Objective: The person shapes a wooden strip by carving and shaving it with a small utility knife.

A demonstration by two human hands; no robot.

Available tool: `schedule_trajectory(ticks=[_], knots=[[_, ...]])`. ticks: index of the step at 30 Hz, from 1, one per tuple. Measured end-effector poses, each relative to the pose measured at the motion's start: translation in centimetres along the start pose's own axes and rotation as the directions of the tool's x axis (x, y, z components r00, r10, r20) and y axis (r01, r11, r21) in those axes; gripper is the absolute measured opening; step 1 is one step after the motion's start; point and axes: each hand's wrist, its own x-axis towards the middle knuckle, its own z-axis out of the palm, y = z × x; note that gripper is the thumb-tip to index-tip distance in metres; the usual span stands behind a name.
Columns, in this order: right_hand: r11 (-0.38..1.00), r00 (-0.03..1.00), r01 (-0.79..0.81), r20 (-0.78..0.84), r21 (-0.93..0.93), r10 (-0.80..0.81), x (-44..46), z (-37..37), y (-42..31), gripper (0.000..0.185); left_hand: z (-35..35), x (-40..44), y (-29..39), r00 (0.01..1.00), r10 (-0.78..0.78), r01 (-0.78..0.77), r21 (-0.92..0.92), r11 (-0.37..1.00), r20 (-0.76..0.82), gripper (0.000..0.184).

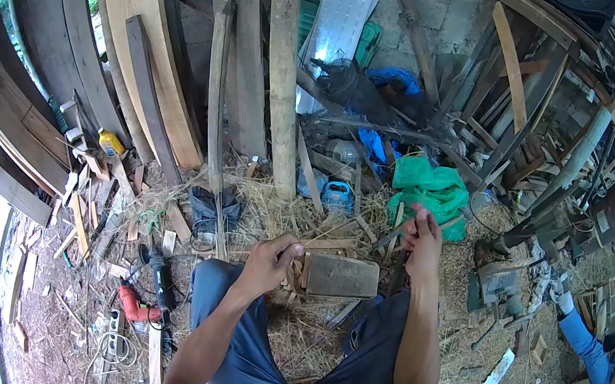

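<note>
Wooden block (342,277) between the knees, a curled hand on either side

Seen from the block, the left hand (273,263) is at nine o'clock, near its end, and the right hand (422,244) is raised at two o'clock. Both grips are narrow, fingers curled toward thumbs; whether either pinches something thin, I cannot tell. A green plastic bag (428,188) lies at one o'clock, a red power drill (137,308) at eight, a yellow bottle (111,143) at ten. Another person's blue-clad leg (587,345) shows at three.
</note>
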Motion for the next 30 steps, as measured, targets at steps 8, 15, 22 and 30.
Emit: schedule_trajectory(ticks=[8, 15, 22, 30], knots=[[0.934, 0.941, -0.08, 0.282, -0.35, 0.186, -4.2, 5.8, 4.0, 0.026, 2.3, 0.3, 0.3, 0.998, -0.022, 0.016, -0.109, 0.994, -0.059, 0.016], [0.928, 0.921, -0.171, 0.281, -0.33, 0.269, -3.2, 5.7, 3.2, 0.023, 2.2, -0.1, 0.5, 0.999, -0.038, 0.042, -0.12, 0.992, 0.037, 0.014], [0.884, 0.943, -0.167, 0.192, -0.437, 0.273, -2.7, 5.9, 3.6, 0.025, 1.9, -0.4, 0.1, 0.993, -0.097, 0.108, -0.175, 0.979, 0.07, 0.015], [0.88, 0.882, -0.145, 0.344, -0.453, 0.322, -4.0, 6.4, 3.4, 0.028, 1.5, -0.2, 0.7, 0.992, -0.091, 0.105, -0.179, 0.978, 0.084, 0.015]])
